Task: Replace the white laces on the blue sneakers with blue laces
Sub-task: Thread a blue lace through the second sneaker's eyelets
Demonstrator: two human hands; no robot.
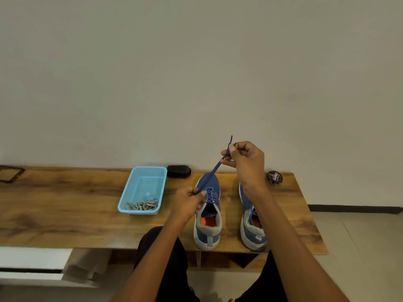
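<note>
Pinching flat woven blue lace (214, 171) taut: right hand (246, 162) high, left hand (188, 200) at mesh sneaker (208, 214).

Both bare forearms extend forward from the lower edge of the view. The left hand (189, 198) is held low, its thumb and fingers curled and pinched together. The right hand (244, 162) is raised higher and farther forward, wrist bent, with thumb and forefinger pinched and the other fingers curled.

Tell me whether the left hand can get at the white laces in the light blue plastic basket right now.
Probably not yet: the left hand pinches the blue lace, though the basket sits unobstructed beside it.
</note>
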